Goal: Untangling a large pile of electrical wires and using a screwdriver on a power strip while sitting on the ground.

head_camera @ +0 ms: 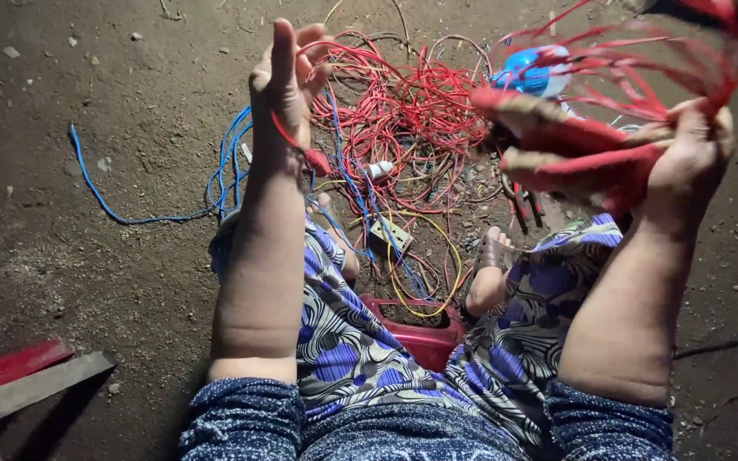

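My left hand is raised with fingers upright and a red wire running across the palm and wrist. My right hand grips a bundle of looped red wire together with red-handled pliers whose handles point left. A big tangle of red wires lies on the dirt floor between my hands. A blue tape roll or plastic piece shows behind the pliers. My feet rest beside the pile.
Blue wire trails left over the dirt floor. Yellow wire and a small white socket piece lie near my legs. A red plastic stool edge sits between my knees. A red and grey board is at lower left.
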